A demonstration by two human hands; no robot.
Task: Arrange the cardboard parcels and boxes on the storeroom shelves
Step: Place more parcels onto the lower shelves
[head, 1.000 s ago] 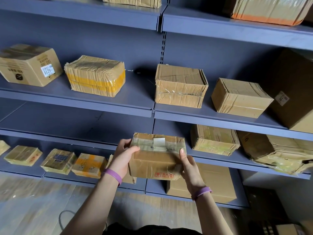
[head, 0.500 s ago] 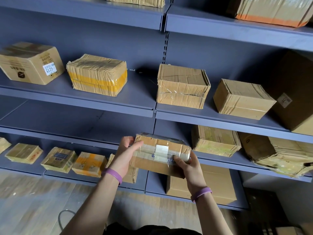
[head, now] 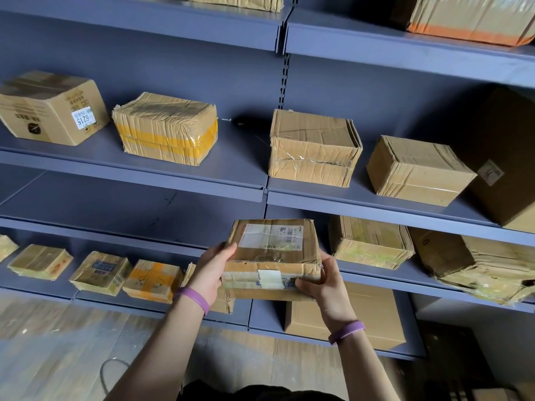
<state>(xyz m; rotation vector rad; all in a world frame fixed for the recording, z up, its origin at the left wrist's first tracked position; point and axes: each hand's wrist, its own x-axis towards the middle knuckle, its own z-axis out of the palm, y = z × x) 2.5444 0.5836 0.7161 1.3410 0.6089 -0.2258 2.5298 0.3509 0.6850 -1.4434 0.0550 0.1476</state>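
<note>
Cardboard parcel [head: 275, 257] held in the air between both hands, in front of the blue shelves [head: 179, 180], label side up, taped edge toward the camera. Left hand [head: 212, 273] grips its left side, thumb on top. Right hand [head: 324, 282] grips the near right corner, thumb on the front edge, fingers wrapped behind. Parcel touches no shelf. Purple wristbands [head: 194, 298] on both wrists.

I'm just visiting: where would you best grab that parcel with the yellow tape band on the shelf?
Probably by its two short ends, reaching in from the open front of the shelf. The yellow-taped parcel lies flat and wide, with bare shelf on both sides, so a palm fits at each end. Its top looks crumpled and soft, a poor place to pinch.
</note>
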